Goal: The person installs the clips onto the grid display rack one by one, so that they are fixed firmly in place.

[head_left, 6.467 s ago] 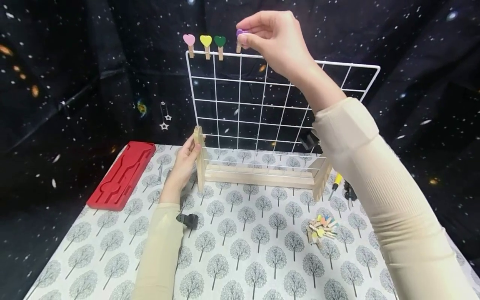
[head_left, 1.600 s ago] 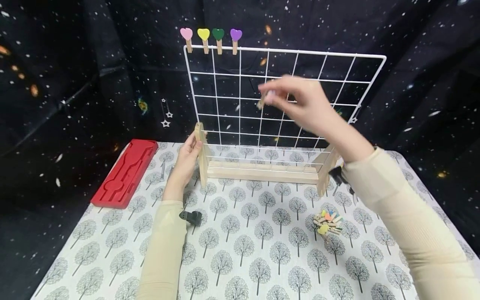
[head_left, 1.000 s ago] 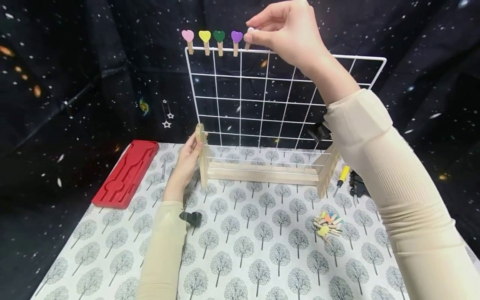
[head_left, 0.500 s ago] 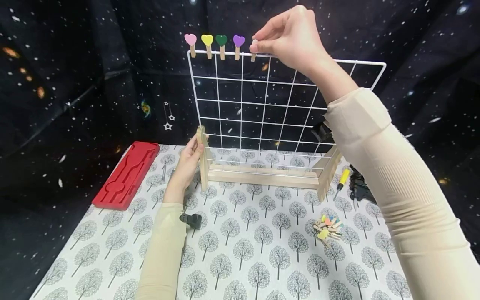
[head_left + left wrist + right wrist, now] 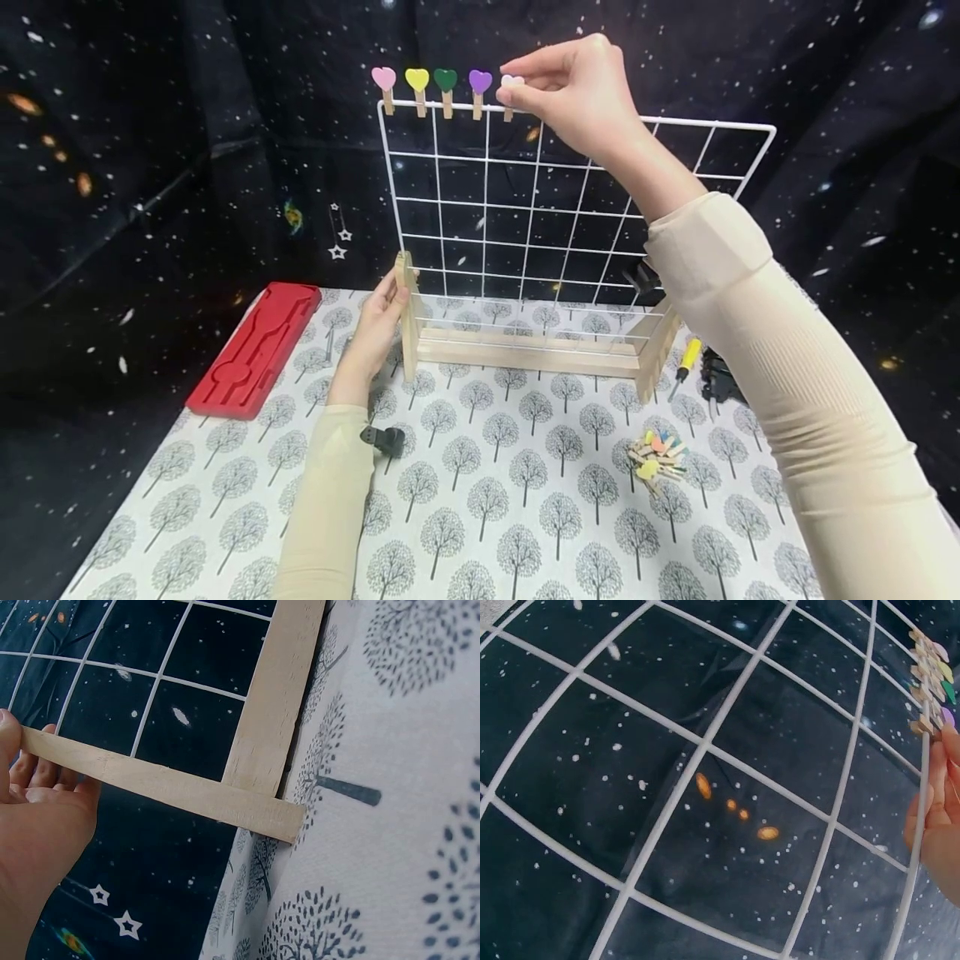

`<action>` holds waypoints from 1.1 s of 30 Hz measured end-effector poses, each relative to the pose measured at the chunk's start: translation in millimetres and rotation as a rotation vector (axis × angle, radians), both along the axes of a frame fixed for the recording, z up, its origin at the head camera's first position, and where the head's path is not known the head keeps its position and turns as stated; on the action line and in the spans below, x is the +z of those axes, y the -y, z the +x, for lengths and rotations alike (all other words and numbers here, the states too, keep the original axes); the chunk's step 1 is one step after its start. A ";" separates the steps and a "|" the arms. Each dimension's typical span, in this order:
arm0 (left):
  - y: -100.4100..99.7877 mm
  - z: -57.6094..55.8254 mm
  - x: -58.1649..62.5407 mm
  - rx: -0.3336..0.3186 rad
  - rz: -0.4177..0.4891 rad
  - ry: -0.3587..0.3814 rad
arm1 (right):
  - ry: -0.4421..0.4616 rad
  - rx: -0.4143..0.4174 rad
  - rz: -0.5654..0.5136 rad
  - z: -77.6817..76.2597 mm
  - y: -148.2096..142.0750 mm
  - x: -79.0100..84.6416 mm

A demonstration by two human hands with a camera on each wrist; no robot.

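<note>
At the top wire of a white grid rack, my right hand pinches a small wooden clothespin with a white heart between thumb and fingers. Its wooden tip overlaps the wire. To its left, clothespins with a purple heart, a green heart, a yellow heart and a pink heart stand clipped in a row. Low on the left, my left hand grips the rack's wooden side post; the left wrist view shows the thumb and fingers around the post.
A pile of loose clothespins lies on the tree-print cloth at front right. Behind it are a yellow-handled screwdriver and a black tool, partly behind my right sleeve. A red molded tray lies at left.
The purple-heart clothespin, earlier between my right fingers, now stands on the wire. My right hand has since raised the white-heart one from lower down to the spot beside it. My left hand keeps its grip.
</note>
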State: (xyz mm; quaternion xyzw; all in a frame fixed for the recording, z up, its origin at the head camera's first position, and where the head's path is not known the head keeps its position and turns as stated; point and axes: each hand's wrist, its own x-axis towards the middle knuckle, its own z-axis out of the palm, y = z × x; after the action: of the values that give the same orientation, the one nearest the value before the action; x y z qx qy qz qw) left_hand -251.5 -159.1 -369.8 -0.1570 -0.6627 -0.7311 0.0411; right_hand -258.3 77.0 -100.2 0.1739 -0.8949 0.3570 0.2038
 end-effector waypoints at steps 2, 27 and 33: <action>-0.8 0.2 -0.6 -0.002 0.003 0.006 | -0.016 0.000 -0.002 0.7 -0.4 -2.3; -0.6 1.5 3.2 0.009 -0.022 0.005 | -0.289 0.277 0.074 76.8 -54.1 -108.0; -1.3 3.6 1.4 0.009 -0.020 0.023 | -0.136 0.279 0.222 108.1 -102.3 -207.0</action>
State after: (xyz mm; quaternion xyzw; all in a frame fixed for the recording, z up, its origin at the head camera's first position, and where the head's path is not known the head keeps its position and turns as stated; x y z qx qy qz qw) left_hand -247.9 -157.8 -368.4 -0.1463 -0.6710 -0.7261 0.0351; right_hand -150.1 179.2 -307.1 0.3416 -0.8801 0.2682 0.1918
